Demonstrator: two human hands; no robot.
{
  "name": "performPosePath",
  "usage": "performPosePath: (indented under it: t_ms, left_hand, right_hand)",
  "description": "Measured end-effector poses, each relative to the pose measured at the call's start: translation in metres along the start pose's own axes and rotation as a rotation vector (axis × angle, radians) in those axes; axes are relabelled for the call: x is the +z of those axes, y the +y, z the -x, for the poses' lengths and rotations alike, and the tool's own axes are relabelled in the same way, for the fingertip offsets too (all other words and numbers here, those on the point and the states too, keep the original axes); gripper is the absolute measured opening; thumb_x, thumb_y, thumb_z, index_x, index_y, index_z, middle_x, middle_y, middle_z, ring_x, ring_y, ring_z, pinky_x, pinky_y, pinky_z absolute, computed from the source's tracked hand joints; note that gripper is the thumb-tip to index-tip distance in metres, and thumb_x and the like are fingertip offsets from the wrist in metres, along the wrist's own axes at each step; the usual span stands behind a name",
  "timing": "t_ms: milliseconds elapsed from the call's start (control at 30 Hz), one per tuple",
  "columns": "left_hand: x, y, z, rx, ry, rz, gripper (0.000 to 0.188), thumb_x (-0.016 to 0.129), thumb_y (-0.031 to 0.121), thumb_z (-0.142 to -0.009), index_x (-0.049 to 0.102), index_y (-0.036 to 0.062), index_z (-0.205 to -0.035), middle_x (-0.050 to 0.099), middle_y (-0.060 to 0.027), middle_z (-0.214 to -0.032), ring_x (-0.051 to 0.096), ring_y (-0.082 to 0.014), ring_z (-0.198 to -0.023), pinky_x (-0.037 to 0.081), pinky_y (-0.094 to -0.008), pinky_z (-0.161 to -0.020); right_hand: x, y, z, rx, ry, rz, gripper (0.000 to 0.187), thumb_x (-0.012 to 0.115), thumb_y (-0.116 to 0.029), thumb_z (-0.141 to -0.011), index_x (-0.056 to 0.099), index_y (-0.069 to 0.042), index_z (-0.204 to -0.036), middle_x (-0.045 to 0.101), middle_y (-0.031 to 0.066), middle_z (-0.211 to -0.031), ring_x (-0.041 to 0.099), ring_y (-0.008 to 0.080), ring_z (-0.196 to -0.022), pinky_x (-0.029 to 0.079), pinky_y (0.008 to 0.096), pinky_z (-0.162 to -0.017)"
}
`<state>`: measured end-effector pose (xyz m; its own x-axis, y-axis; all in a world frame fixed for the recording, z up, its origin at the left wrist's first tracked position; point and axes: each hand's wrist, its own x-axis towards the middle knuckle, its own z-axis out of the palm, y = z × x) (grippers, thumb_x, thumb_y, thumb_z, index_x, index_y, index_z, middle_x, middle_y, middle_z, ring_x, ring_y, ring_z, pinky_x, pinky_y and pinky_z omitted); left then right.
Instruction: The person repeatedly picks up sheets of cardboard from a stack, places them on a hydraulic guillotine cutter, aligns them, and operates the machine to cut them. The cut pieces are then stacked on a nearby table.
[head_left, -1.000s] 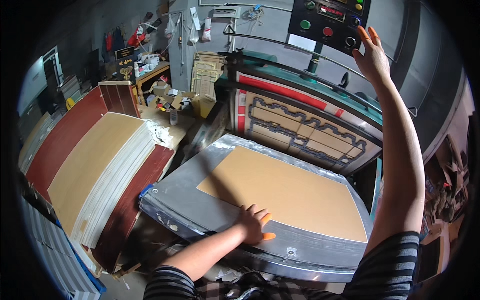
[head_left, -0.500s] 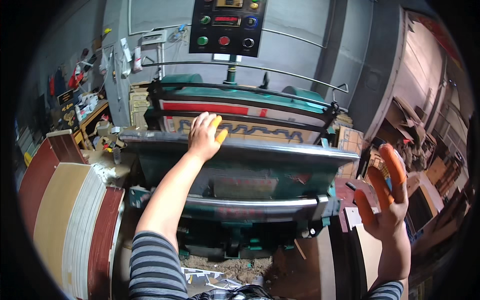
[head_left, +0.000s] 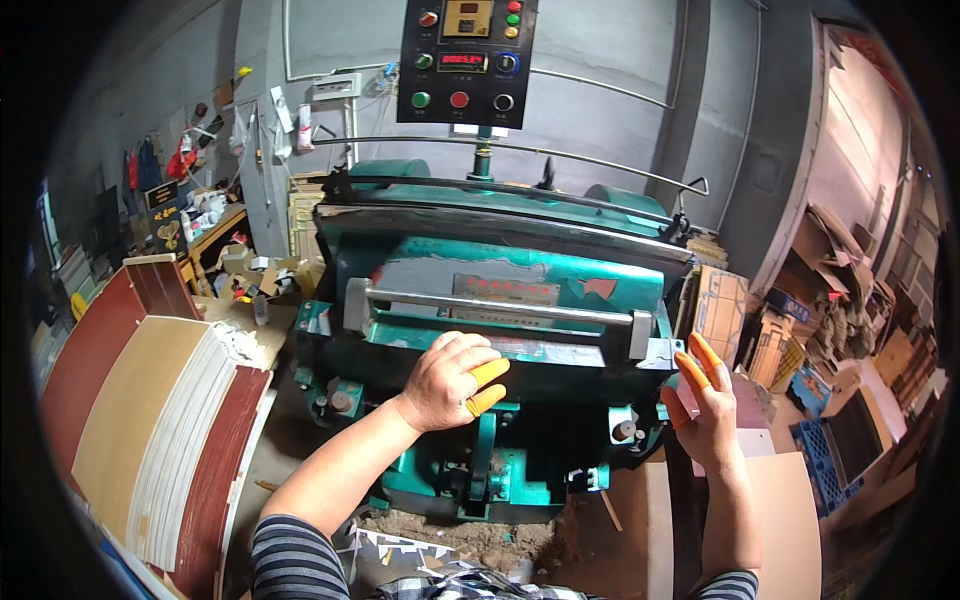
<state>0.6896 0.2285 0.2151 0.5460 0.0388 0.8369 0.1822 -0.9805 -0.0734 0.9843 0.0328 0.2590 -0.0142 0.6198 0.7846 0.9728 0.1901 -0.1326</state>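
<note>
A green die-cutting press (head_left: 610, 285) stands in front of me, its front plate swung up so that the cutting die behind is hidden. Across that plate runs a metal bar (head_left: 500, 304) between two grey brackets. My left hand (head_left: 452, 382) is just below the bar, fingers loosely bent and orange covers on two fingertips; I see nothing in it. Whether it touches the press, I cannot tell. My right hand (head_left: 712, 405) is raised by the press's right corner, above pale sheets (head_left: 775, 500). Its orange-covered fingers are apart, with nothing visible between them.
At the left stands a stack of red, tan and white boards (head_left: 150, 420). A control panel (head_left: 465, 75) with buttons rises above the press. Scraps (head_left: 400, 548) litter the floor below it. Flat boards (head_left: 718, 305) and a blue crate (head_left: 825, 465) are at the right.
The press's front plate has swung up and away from me, covering the die. My left hand has come down and nearer; my right hand has moved left and lower.
</note>
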Motion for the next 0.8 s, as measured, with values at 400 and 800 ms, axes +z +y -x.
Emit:
performPosePath:
  t_ms: [400, 800]
  left_hand:
    - [-0.059, -0.005, -0.014, -0.128, 0.181, -0.189, 0.027, 0.075, 0.017, -0.075, 0.069, 0.0039, -0.098, 0.065, -0.0073, -0.107, 0.059, -0.0289, -0.104, 0.045, -0.0412, -0.090]
    - [-0.042, -0.043, 0.009, -0.401, -0.024, -0.438, 0.056, 0.065, 0.029, -0.086, 0.049, 0.0002, -0.131, 0.049, -0.0170, -0.137, 0.038, -0.0360, -0.134, 0.026, -0.0476, -0.112]
  right_hand:
    - [0.013, 0.003, -0.001, -0.037, 0.021, -0.147, 0.044, 0.071, -0.003, -0.076, 0.060, -0.001, -0.119, 0.053, 0.0235, -0.129, 0.052, 0.0394, -0.119, 0.044, 0.0459, -0.098]
    - [0.000, 0.002, 0.032, -0.004, 0.052, -0.091, 0.044, 0.072, 0.001, -0.075, 0.061, 0.001, -0.118, 0.054, 0.0227, -0.129, 0.053, 0.0367, -0.118, 0.043, 0.0422, -0.100]
